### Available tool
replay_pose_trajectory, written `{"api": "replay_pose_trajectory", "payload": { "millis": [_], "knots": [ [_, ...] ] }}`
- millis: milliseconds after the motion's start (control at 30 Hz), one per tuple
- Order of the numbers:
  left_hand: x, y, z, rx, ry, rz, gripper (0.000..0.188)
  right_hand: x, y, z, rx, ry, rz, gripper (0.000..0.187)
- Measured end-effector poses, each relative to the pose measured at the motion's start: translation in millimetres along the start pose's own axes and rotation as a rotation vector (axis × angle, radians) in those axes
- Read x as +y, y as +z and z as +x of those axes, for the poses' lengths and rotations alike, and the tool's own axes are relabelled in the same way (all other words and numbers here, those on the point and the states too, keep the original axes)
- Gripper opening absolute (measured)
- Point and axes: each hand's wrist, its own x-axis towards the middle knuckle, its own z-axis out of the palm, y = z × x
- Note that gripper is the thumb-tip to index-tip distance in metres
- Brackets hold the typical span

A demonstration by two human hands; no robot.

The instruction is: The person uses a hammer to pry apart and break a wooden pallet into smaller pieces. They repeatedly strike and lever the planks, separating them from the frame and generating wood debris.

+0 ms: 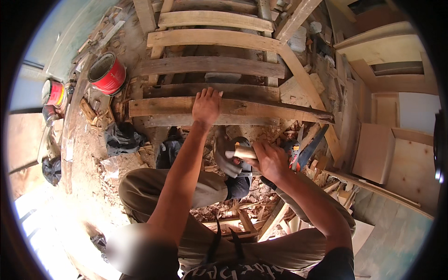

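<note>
My left hand [206, 107] grips a rough wooden plank [261, 108], its fingers curled over the far edge. The plank lies crosswise at the near end of a ladder-like row of slats [214, 39] on two long rails. My right hand [270, 161] is closed around the pale wooden handle [245, 153] of a hammer. Its dark grey, curved head [225, 151] is on the near side of the plank, apart from it and above my shoes. Part of the handle is hidden by my fingers.
A red paint can [110, 77] and a smaller red and yellow can [53, 93] stand at the left. Black plastic bags [123, 138] lie near my knee. Wood chips and offcuts cover the floor. Wooden cabinet panels [373, 154] stand at the right; a saw-like blade [311, 147] lies by my right hand.
</note>
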Motion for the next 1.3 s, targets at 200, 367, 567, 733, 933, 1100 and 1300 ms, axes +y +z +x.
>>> {"api": "replay_pose_trajectory", "payload": {
  "millis": [200,367,567,733,933,1100,1300],
  "knots": [
    [-1,4,0,0.019,0.018,0.04,0.031,41,46,17,0.048,0.031,-0.258,0.011],
    [1,1,-1,-0.016,0.011,0.019,0.028,62,59,32,0.079,0.114,-0.248,0.01],
    [-4,9,-7,0.057,0.013,0.027,0.028,48,47,28,0.066,0.032,-0.188,0.009],
    [-2,5,1,0.066,0.035,0.008,0.026,69,52,32,0.069,0.257,-0.235,0.009],
    [-5,5,1,0.106,0.051,0.054,0.026,53,53,24,0.064,-0.043,-0.193,0.01],
    [2,3,-2,0.039,0.01,-0.002,0.024,63,57,19,-0.072,0.383,-0.087,0.034],
    [-1,6,0,0.078,0.021,0.019,0.02,41,58,13,0.005,-0.036,-0.109,0.011]
  ]
}}
